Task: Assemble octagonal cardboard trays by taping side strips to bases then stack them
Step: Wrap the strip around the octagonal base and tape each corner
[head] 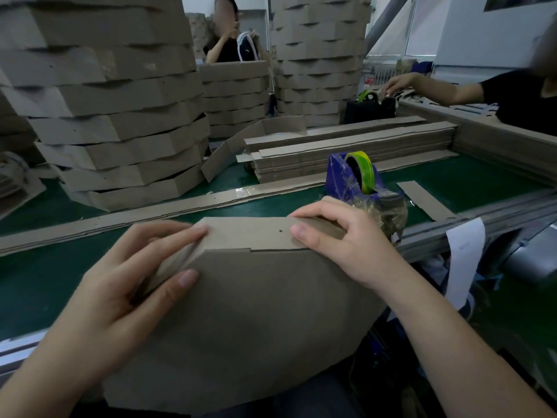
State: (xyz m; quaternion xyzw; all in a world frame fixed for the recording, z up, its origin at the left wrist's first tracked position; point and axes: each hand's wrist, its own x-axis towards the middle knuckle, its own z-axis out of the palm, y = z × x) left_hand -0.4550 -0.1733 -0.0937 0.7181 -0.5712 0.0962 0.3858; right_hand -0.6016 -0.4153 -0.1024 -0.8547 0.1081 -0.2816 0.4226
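Head camera, stock seen at the bench:

- Octagonal base (256,312): plain brown cardboard, held tilted at the near edge of the bench (45,282), broad face toward the wearer.
- Side strip (247,233): folded round the far edges of the base, one section along the top and another angling down the left. A small tab sits in the seam.
- Left hand (120,282): fingers spread and nearly straight, pressing along the strip's angled section; thumb flat on the base.
- Right hand (340,242): fingers curled over the strip's upper right corner, thumb pressed on its near face, so it grips the strip.
- Tape dispenser (340,182): blue, wrapped in clear film, carrying a yellow-green roll (363,167); stands on the bench just beyond the right hand.
- Flat strips (346,149): one low pile behind the dispenser.
- Long loose strip (150,212): lies across the green surface between the held piece and the stacks.
- Short cardboard offcut (425,200): right of the dispenser.
- Finished trays (114,116): tall stack at far left; further stacks (319,55) behind.
- Black dispenser (369,108): far right, with another person's hand (398,84) above it.
- A third person (226,46) stands between the rear stacks.
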